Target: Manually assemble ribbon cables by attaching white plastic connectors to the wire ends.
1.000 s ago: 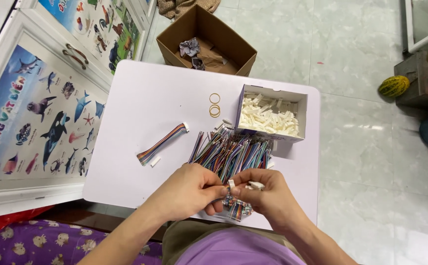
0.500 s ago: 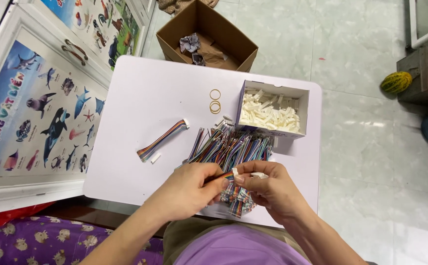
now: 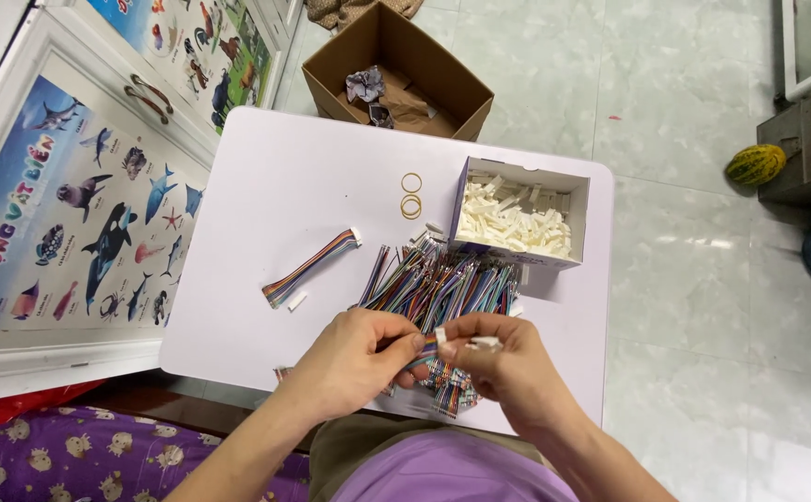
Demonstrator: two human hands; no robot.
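Observation:
My left hand (image 3: pixel 350 363) pinches a short multicoloured ribbon cable (image 3: pixel 427 350) over the near edge of the small white table (image 3: pixel 266 186). My right hand (image 3: pixel 508 358) grips a small white plastic connector (image 3: pixel 480 343) at the end of that cable. Just beyond both hands lies a pile of the same rainbow cables (image 3: pixel 438 279). A white open box (image 3: pixel 517 218) full of white connectors stands behind the pile. One finished cable (image 3: pixel 312 267) with white ends lies apart on the table's left.
Two rubber bands (image 3: pixel 411 195) lie beside the white box. A brown cardboard box (image 3: pixel 396 74) sits on the tiled floor beyond the table. Sea-animal posters (image 3: pixel 80 214) cover the cabinet at left. Melons (image 3: pixel 755 165) and a metal box are at right.
Both hands have lifted slightly off the cable pile and drawn the cable end and connector together between them. The view has shifted a little.

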